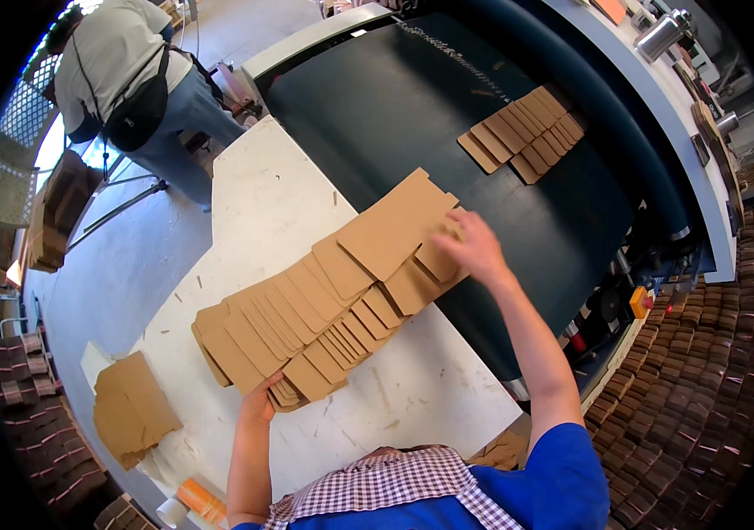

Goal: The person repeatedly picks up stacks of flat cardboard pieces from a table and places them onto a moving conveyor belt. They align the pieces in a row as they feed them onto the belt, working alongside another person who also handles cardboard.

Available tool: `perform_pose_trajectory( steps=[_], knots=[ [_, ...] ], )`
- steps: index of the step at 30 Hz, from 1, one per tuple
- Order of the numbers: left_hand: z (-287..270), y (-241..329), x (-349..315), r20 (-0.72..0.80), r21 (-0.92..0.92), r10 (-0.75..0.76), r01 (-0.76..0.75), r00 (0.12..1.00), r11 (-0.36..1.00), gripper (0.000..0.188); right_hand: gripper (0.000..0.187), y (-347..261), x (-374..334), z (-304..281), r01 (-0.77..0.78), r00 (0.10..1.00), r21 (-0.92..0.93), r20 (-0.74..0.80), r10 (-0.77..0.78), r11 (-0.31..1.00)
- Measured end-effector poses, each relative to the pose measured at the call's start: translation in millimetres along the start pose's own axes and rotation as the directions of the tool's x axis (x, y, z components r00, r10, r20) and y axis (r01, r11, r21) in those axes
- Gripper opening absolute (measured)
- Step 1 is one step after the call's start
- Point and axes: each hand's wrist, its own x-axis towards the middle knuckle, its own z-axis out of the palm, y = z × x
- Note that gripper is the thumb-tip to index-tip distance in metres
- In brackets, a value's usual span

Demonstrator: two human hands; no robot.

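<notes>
A long overlapping row of flat brown cardboard blanks [306,305] lies fanned out in front of me. It stretches from the white table [258,190] up over the edge of a dark green conveyor belt [368,106]. At the row's near left end my left hand [258,403] grips the lower edge of the cardboard, thumb on top. My right hand [476,250] is at the far right end, against the last blanks. Its fingertips are smeared by motion, so their hold is unclear. Farther up the belt sits a second, smaller fanned group of cardboard blanks [525,132].
A loose cardboard piece [134,411] lies at the table's left, above an orange roll [202,502]. A person [143,97] bends over at the upper left. Right of the belt are a yellow-and-red button box [641,302] and many stacked brown cardboard bundles [686,389].
</notes>
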Motion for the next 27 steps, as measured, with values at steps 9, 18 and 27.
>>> perform_pose_trajectory(
  steps=[9, 18, 27],
  knots=[
    [8.3, 2.1, -5.2, 0.056, -0.019, -0.003, 0.004, 0.998, 1.000, 0.056, 0.056, -11.1, -21.2, 55.3, 0.152, 0.984, -0.432, -0.015, -0.176, 0.889],
    [8.6, 5.6, -0.6, 0.092, 0.024, -0.008, 0.006, 0.996, 1.000, 0.054, 0.032, -12.3, -8.3, 62.4, 0.275, 0.906, -0.792, 0.024, -0.423, 0.545],
    [-1.8, 2.2, 11.0, 0.110, 0.028, 0.014, -0.018, 0.994, 0.999, 0.056, 0.036, 1.0, -36.5, -20.3, 0.342, 0.797, -0.857, 0.047, -0.602, 0.386]
  ],
)
